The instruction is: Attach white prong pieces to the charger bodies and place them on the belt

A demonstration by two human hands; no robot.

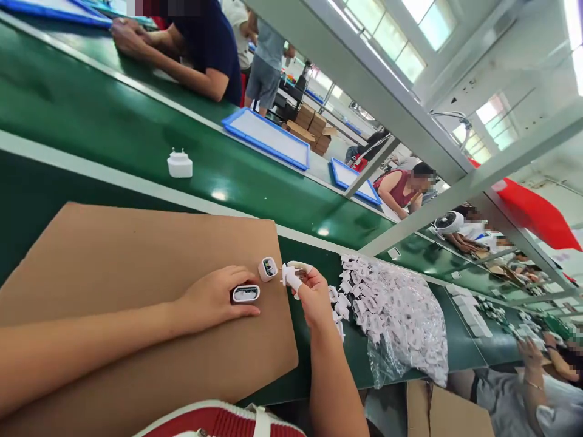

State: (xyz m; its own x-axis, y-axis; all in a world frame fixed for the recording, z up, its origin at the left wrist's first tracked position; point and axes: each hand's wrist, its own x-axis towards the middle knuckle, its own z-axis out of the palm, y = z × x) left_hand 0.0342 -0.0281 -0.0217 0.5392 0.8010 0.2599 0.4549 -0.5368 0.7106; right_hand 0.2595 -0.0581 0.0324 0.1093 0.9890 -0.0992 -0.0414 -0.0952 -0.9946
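Observation:
On the brown cardboard sheet (136,261), my left hand (223,295) is wrapped around a white charger housing (246,295) whose open end faces up. A second white housing (268,269) stands just beyond it, with a green part visible inside. Past the cardboard's right edge, my right hand (310,288) pinches a small white plug piece (288,275) with metal pins. White coverings sit on some of its fingertips. Loose white plug pieces (339,306) lie beside this hand, next to a clear plastic bag (410,315) full of similar pieces.
A white charger (180,165) with its pins up stands on the green conveyor belt (122,145). Blue-edged trays (268,138) lie along its far side. Metal beams (387,79) cross above. Other people sit across and to the right. An opened carton (446,413) is at bottom right.

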